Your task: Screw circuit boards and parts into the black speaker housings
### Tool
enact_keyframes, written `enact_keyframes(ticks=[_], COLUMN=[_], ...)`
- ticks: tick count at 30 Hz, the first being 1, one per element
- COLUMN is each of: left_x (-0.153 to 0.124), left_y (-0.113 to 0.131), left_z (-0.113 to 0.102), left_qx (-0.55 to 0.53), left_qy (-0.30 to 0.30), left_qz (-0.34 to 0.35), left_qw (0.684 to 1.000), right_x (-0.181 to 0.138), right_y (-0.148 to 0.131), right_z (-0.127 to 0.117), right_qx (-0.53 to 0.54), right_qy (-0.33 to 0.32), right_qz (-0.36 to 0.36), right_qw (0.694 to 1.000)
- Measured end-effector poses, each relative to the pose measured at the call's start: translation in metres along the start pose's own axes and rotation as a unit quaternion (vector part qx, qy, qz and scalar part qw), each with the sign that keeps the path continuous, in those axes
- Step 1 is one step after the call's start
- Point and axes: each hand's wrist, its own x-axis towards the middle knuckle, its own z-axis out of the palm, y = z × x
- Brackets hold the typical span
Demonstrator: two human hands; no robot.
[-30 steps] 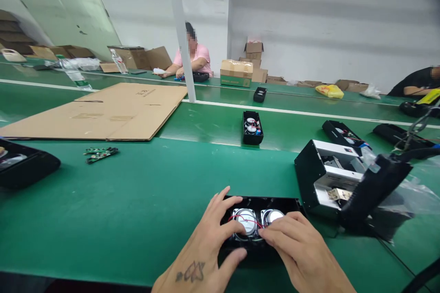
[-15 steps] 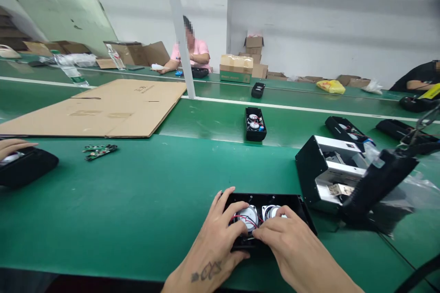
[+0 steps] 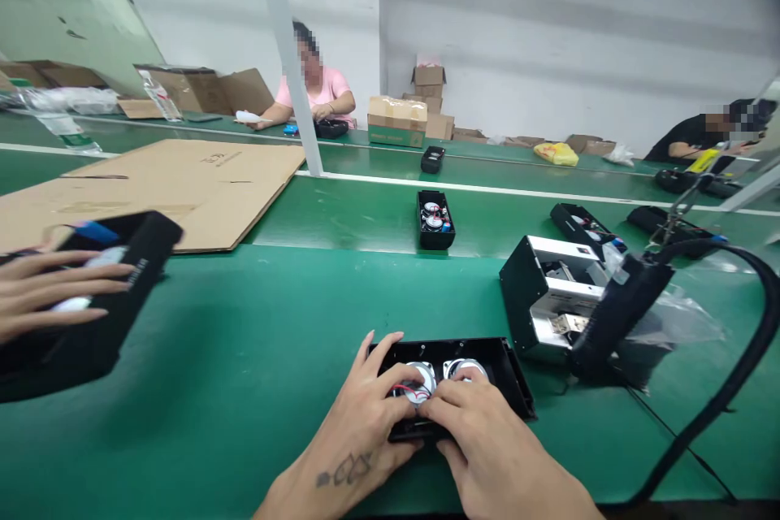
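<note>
**Item 1, main unit:** open black speaker housing [image 3: 454, 351], lying face-up on the green conveyor belt [image 3: 213, 414], directly in front of the wearer. All places below are given from this housing.

**Contents:** left speaker driver [image 3: 420, 378] and right speaker driver [image 3: 464, 367], side by side in the housing and apparently seated. Thin red wire [image 3: 411, 392] loops across the left driver. Any terminal joints are hidden by the fingers.

**Condition:** two drivers in and wired, as far as shows. The housing stands open, with no cover on it.

**Hands:** left hand [image 3: 359, 414], tattooed on the forearm, and right hand [image 3: 487, 431] both lie over the drivers. The fingers curve downward and the two hands meet at the middle of the housing. Whether they press or pinch a wire cannot be told.

**Beside the housing, right:** open black-and-silver metal box [image 3: 552, 301], black corded tool [image 3: 621, 313] just beside it, and clear plastic bag [image 3: 676, 321] under the tool.

**Left, well apart:** a co-worker's hand [image 3: 49, 288] on a tilted black housing [image 3: 137, 260], with a flattened cardboard sheet [image 3: 183, 195] behind it.

**Ahead, on the next stretch of belt:** second black housing [image 3: 435, 221], open, with two drivers visible inside. Third black housing [image 3: 582, 227] lies farther right, also open, with wiring showing.
</note>
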Motion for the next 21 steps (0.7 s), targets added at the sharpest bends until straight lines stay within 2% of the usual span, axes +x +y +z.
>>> enact_keyframes(ticks=[4, 8, 11, 14, 21], left_x=[0.025, 0.056, 0.074, 0.084, 0.09], left_y=[-0.003, -0.011, -0.022, -0.03, -0.033], left_z=[-0.025, -0.052, -0.062, -0.065, -0.062], left_qx=[-0.025, -0.074, -0.135, -0.17, -0.169], left_qy=[-0.104, -0.19, -0.223, -0.251, -0.274], left_qz=[-0.03, -0.106, -0.103, -0.089, -0.115], left_qw=[0.994, 0.973, 0.96, 0.949, 0.94], right_x=[0.011, 0.041, 0.068, 0.083, 0.08], right_y=[0.001, 0.006, 0.015, 0.024, 0.025], right_z=[-0.003, -0.026, -0.044, -0.052, -0.045], right_qx=[-0.051, -0.064, 0.029, 0.086, 0.066], right_qy=[-0.061, -0.113, -0.162, -0.194, -0.16], right_qz=[0.02, 0.074, 0.092, 0.097, 0.086], right_qw=[0.997, 0.989, 0.982, 0.972, 0.981])
